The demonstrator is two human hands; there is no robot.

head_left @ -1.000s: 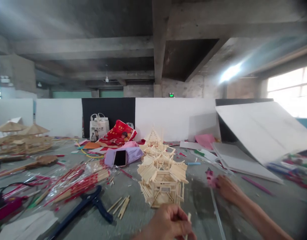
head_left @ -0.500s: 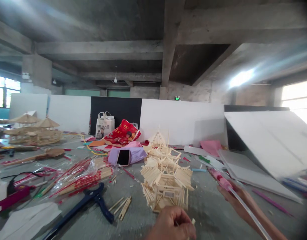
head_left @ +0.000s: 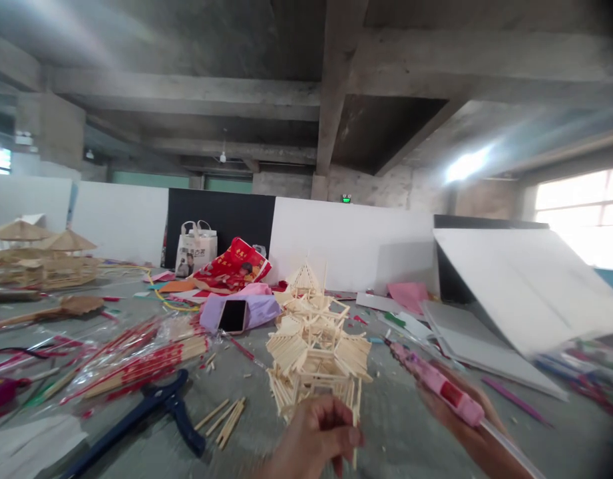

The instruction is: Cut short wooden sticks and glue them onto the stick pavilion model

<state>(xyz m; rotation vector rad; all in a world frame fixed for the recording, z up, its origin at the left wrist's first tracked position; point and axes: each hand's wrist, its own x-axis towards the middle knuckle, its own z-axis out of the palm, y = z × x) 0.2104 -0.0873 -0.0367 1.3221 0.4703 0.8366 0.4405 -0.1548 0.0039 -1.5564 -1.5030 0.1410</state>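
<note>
A tiered pagoda model [head_left: 316, 346] built of pale wooden sticks lies tipped on the grey floor in the middle. Just in front of it my left hand [head_left: 313, 442] is closed in a pinch on a thin wooden stick [head_left: 355, 432] that stands upright beside the model's base. To the right, my right hand [head_left: 460, 416] grips a pink glue gun [head_left: 436, 382], its nozzle pointing up and left toward the model and a clear glue rod sticking out behind.
Packs of red-wrapped chopsticks [head_left: 136, 362], a dark blue cutter [head_left: 151, 412] and loose sticks [head_left: 221, 419] lie at left. A phone [head_left: 233, 315] rests on purple cloth. White boards [head_left: 516, 279] lean at right. Other stick pavilions [head_left: 41, 259] stand far left.
My right hand has picked the pink glue gun up from the floor and brought it nearer, pointing at the model. My left hand has lifted slightly, its stick now upright by the model.
</note>
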